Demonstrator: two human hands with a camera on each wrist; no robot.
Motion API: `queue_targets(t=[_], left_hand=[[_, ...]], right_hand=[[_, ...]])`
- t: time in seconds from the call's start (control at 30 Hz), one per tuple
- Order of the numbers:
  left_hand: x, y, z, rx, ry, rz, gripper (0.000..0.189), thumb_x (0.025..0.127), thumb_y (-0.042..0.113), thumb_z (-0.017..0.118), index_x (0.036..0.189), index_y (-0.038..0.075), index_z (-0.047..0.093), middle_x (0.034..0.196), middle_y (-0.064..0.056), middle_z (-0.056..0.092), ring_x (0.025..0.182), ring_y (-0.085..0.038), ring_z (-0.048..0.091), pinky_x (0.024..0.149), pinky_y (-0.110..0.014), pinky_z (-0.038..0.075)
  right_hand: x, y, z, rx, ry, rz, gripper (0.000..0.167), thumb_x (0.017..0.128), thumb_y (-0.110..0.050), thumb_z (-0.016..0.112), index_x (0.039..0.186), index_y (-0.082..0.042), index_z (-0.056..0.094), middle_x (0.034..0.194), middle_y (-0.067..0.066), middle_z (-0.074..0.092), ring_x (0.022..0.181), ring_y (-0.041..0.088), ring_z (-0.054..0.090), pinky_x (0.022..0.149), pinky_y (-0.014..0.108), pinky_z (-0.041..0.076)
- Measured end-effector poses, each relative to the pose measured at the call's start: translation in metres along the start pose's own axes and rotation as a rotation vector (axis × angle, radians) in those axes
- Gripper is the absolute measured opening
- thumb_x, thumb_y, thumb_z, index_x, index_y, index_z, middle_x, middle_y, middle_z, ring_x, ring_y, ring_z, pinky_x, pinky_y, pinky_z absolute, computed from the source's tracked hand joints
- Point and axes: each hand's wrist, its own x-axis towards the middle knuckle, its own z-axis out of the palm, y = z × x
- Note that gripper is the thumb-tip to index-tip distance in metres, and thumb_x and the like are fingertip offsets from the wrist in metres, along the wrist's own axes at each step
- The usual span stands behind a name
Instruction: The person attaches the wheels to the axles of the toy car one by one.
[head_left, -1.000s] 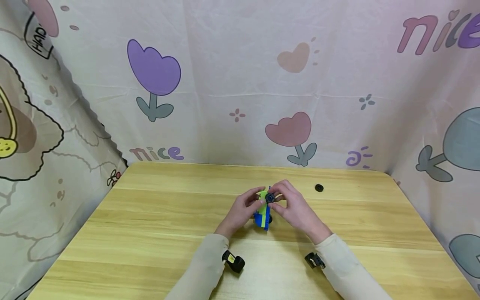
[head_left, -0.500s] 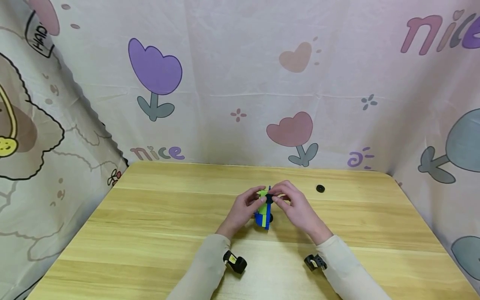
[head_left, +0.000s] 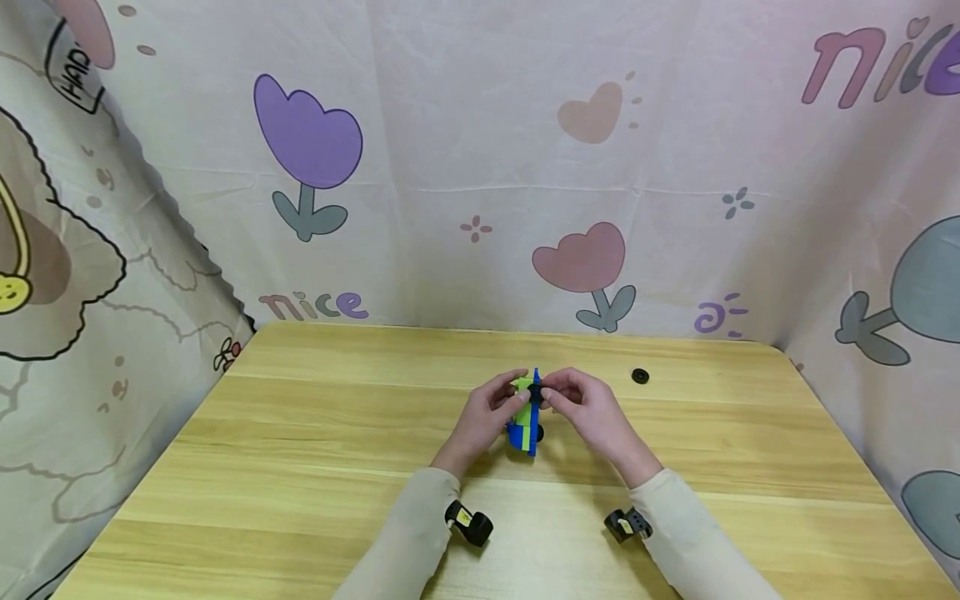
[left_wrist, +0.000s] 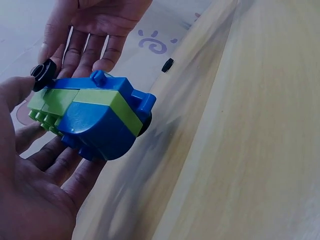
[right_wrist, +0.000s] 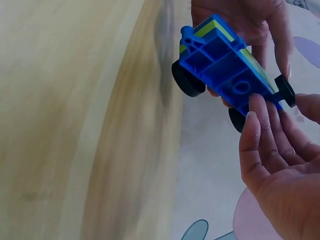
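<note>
In the head view a blue and lime-green building-block toy car (head_left: 525, 417) is held on its end above the table, between both hands. My left hand (head_left: 483, 419) grips its green side, and in the left wrist view the left thumb lies against a black wheel (left_wrist: 44, 75). My right hand (head_left: 598, 419) has its thumb at that same wheel, seen in the right wrist view, with its fingers on the car's hollow blue underside (right_wrist: 225, 65). Another black wheel (right_wrist: 188, 80) is fitted at the opposite end of the car. A further wheel shows partly behind the right fingertips.
A loose black wheel (head_left: 640, 377) lies on the wooden table (head_left: 300, 450), to the right of the hands near the back. Behind the table hangs a printed curtain (head_left: 450, 150). Each wrist wears a small black camera (head_left: 470, 525).
The black wheel between the hands has turned from face-on to edge-on against the car's side. The right fingers have shifted slightly over it, while the left hand keeps its hold on the car.
</note>
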Motion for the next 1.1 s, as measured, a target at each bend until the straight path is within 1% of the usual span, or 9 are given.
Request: queue_targets(t=[0.07, 0.2, 0.3, 0.5, 0.63, 0.8, 0.93, 1.1], left_hand=[[0.0001, 0.0002, -0.0002, -0.004, 0.0, 0.008, 0.044, 0.099, 0.032, 0.06, 0.141, 0.016, 0.055, 0.123, -0.009, 0.06, 0.108, -0.024, 0.057, 0.097, -0.04, 0.047], [0.0014, -0.0011, -0.0006, -0.004, 0.002, 0.017, 0.044, 0.099, 0.032, 0.06, 0.14, 0.017, 0.056, 0.12, -0.008, 0.061, 0.107, -0.023, 0.057, 0.098, -0.039, 0.047], [0.0022, -0.0024, -0.0008, -0.002, 0.002, 0.022, 0.045, 0.099, 0.032, 0.061, 0.14, 0.015, 0.055, 0.118, -0.008, 0.061, 0.106, -0.023, 0.057, 0.097, -0.039, 0.047], [0.0011, -0.0023, -0.0012, 0.02, 0.003, 0.024, 0.044, 0.099, 0.034, 0.06, 0.14, 0.018, 0.056, 0.12, -0.007, 0.06, 0.107, -0.023, 0.056, 0.098, -0.04, 0.046], [0.0004, -0.001, -0.0012, 0.03, -0.001, 0.023, 0.044, 0.1, 0.034, 0.059, 0.14, 0.019, 0.055, 0.125, -0.007, 0.06, 0.111, -0.024, 0.055, 0.1, -0.042, 0.045], [0.0006, 0.0006, -0.0006, 0.033, -0.013, 0.032, 0.045, 0.1, 0.035, 0.057, 0.142, 0.018, 0.053, 0.132, -0.009, 0.057, 0.118, -0.026, 0.053, 0.102, -0.044, 0.043], [0.0007, 0.0013, 0.0001, 0.025, -0.009, 0.038, 0.043, 0.1, 0.034, 0.058, 0.141, 0.019, 0.054, 0.131, -0.008, 0.058, 0.118, -0.027, 0.053, 0.101, -0.045, 0.043], [0.0009, 0.0019, 0.0015, 0.027, -0.005, 0.045, 0.043, 0.101, 0.032, 0.057, 0.14, 0.016, 0.054, 0.123, -0.009, 0.06, 0.112, -0.027, 0.055, 0.098, -0.046, 0.046]], right_hand=[[-0.0002, -0.0013, -0.0004, 0.021, -0.023, -0.002, 0.021, 0.097, -0.011, 0.062, 0.114, 0.002, 0.065, 0.101, 0.011, 0.067, 0.093, 0.037, 0.065, 0.084, 0.05, 0.053], [-0.0011, -0.004, -0.0018, 0.045, -0.061, -0.018, 0.024, 0.098, -0.011, 0.061, 0.115, 0.005, 0.063, 0.104, 0.014, 0.066, 0.092, 0.031, 0.066, 0.084, 0.045, 0.054], [-0.0005, -0.0032, -0.0017, 0.059, -0.068, -0.028, 0.024, 0.099, -0.01, 0.06, 0.116, 0.007, 0.062, 0.104, 0.015, 0.066, 0.091, 0.028, 0.067, 0.083, 0.042, 0.055], [0.0007, -0.0006, 0.0006, 0.07, -0.064, -0.038, 0.024, 0.099, -0.009, 0.059, 0.116, 0.008, 0.061, 0.102, 0.015, 0.065, 0.09, 0.031, 0.066, 0.083, 0.048, 0.054], [0.0014, 0.0008, 0.0018, 0.074, -0.064, -0.039, 0.025, 0.099, -0.01, 0.06, 0.116, 0.008, 0.061, 0.101, 0.016, 0.064, 0.091, 0.035, 0.065, 0.083, 0.052, 0.053], [0.0015, -0.0001, 0.0015, 0.07, -0.051, -0.044, 0.026, 0.099, -0.012, 0.06, 0.116, 0.008, 0.061, 0.1, 0.015, 0.064, 0.09, 0.034, 0.064, 0.081, 0.05, 0.054], [0.0016, -0.0017, 0.0008, 0.074, -0.044, -0.047, 0.025, 0.098, -0.012, 0.061, 0.114, 0.008, 0.061, 0.099, 0.015, 0.065, 0.089, 0.033, 0.065, 0.08, 0.048, 0.055], [0.0016, -0.0008, 0.0014, 0.088, -0.03, -0.042, 0.022, 0.098, -0.008, 0.06, 0.112, 0.009, 0.061, 0.098, 0.016, 0.065, 0.088, 0.032, 0.065, 0.079, 0.046, 0.055]])
